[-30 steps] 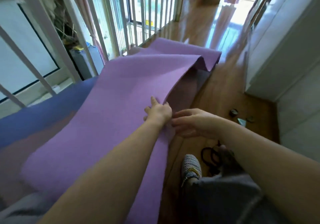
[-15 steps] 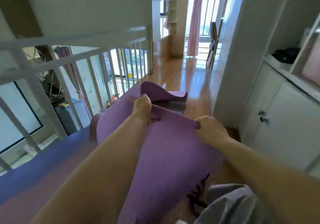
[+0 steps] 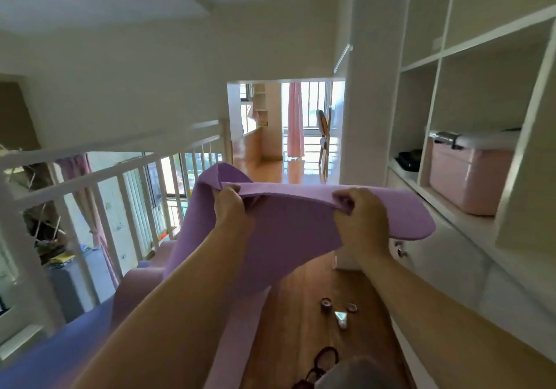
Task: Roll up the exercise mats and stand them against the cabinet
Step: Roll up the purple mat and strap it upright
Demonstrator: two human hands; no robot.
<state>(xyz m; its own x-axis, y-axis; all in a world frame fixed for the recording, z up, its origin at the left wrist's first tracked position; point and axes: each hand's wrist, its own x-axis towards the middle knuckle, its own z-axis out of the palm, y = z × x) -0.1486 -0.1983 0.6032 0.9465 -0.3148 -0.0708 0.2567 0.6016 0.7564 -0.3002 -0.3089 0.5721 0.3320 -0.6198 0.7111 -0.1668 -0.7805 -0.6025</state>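
Note:
A light purple exercise mat is lifted off the floor in front of me, its top edge held at chest height and the rest sagging down to the left. My left hand grips that edge near its left end. My right hand grips the same edge further right, and the mat's corner flops past it toward the cabinet. A darker blue-violet mat lies flat on the floor at the lower left. The white cabinet with doors below and open shelves above runs along the right.
A white railing borders the left side, with a drop behind it. On the wooden floor lie small round items, a small tube and a black cord. A pink box sits on a cabinet shelf.
Both hands have raised the purple mat from floor level to chest height and moved apart along its edge. My view has tilted up from the floor toward the room.

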